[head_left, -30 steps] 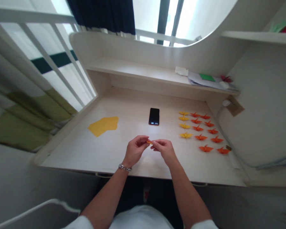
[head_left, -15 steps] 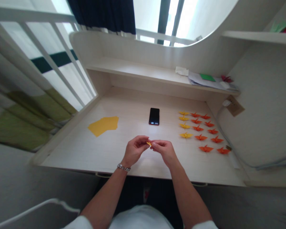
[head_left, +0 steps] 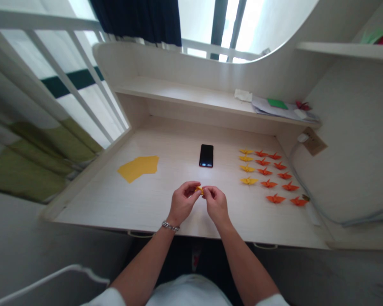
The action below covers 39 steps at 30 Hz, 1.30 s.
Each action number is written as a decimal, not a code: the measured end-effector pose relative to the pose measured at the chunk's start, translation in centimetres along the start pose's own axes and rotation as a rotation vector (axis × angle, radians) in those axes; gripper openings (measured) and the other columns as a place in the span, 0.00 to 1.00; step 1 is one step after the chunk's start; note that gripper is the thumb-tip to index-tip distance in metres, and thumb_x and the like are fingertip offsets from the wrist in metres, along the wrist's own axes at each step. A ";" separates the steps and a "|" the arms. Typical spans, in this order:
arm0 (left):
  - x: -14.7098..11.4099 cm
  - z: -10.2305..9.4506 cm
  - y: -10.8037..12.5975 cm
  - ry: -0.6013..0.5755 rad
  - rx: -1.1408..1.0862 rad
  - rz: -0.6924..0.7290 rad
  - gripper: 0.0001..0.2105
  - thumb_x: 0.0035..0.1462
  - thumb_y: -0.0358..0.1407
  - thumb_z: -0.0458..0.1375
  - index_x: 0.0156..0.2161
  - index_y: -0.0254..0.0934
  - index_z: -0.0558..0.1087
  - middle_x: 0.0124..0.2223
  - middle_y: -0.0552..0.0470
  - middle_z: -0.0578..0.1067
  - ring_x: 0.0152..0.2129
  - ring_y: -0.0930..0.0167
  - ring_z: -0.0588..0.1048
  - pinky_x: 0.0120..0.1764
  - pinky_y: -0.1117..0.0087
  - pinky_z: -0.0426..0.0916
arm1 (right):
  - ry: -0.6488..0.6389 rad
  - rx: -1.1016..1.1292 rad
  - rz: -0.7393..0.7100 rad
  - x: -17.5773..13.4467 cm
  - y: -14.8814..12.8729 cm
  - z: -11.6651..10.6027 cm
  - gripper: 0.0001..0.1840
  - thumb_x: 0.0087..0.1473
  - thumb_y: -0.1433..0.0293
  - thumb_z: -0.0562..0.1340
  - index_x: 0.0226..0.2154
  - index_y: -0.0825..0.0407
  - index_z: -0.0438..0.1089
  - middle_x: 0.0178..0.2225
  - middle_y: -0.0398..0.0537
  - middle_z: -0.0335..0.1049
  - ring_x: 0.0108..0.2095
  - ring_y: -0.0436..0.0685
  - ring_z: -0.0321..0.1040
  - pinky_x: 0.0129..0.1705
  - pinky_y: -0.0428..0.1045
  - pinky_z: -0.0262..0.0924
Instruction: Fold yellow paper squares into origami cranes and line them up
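Between my two hands, near the front middle of the desk, is a small folded yellow origami crane (head_left: 199, 189), mostly covered by fingers. My left hand (head_left: 183, 202) pinches its left side, thumb in front. My right hand (head_left: 216, 203) has its fingertips closed on the right side. Several finished yellow paper cranes (head_left: 248, 181) stand in a column to the right. Beyond them are two columns of orange paper cranes (head_left: 268, 183). Flat sheets of yellow paper (head_left: 138, 168) lie overlapping on the left of the desk.
A black phone (head_left: 206, 155) lies on the desk (head_left: 175, 140) just beyond my hands. The raised shelf (head_left: 185, 94) at the back holds papers (head_left: 268, 108) and a green sheet (head_left: 277, 103). A cable (head_left: 319, 208) runs along the right wall from a socket (head_left: 312, 141).
My hands have drawn slightly closer together, the right one shifting left with its fingers more curled. The yellow piece has turned a little between the fingertips.
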<state>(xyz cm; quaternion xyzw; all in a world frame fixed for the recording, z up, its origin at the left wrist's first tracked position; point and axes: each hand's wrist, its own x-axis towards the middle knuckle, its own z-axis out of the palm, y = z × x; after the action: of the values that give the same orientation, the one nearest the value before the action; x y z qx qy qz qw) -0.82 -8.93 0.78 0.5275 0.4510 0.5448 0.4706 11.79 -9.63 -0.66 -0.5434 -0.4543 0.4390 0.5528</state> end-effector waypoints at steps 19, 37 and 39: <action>0.3 0.2 -1.0 0.143 -0.049 -0.010 0.11 0.49 0.35 0.63 0.38 0.34 0.72 0.47 0.43 0.73 0.39 0.66 0.76 0.41 0.63 0.74 | 0.101 -0.164 -0.340 -0.9 -0.6 1.0 0.11 0.59 0.65 0.55 0.32 0.52 0.70 0.39 0.53 0.70 0.42 0.57 0.67 0.44 0.52 0.64; 0.5 -0.7 0.5 -0.141 -0.136 -0.234 0.12 0.45 0.30 0.63 0.38 0.33 0.79 0.40 0.45 0.80 0.39 0.63 0.77 0.43 0.65 0.71 | -0.201 0.407 0.325 1.5 -0.7 -1.7 0.16 0.41 0.61 0.70 0.34 0.53 0.77 0.31 0.48 0.75 0.28 0.50 0.69 0.30 0.45 0.63; 0.6 -0.8 0.6 -0.169 -0.112 -0.198 0.13 0.44 0.27 0.62 0.38 0.34 0.79 0.42 0.45 0.79 0.41 0.63 0.76 0.44 0.65 0.71 | -0.234 0.454 0.344 1.4 -0.8 -1.7 0.15 0.41 0.63 0.71 0.32 0.54 0.77 0.30 0.48 0.75 0.29 0.51 0.69 0.32 0.46 0.64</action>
<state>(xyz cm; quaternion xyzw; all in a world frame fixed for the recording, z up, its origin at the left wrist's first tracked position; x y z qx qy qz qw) -1.68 -8.44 1.41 0.4973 0.4284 0.4738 0.5871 13.70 -8.58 0.20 -0.4205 -0.3067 0.6760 0.5217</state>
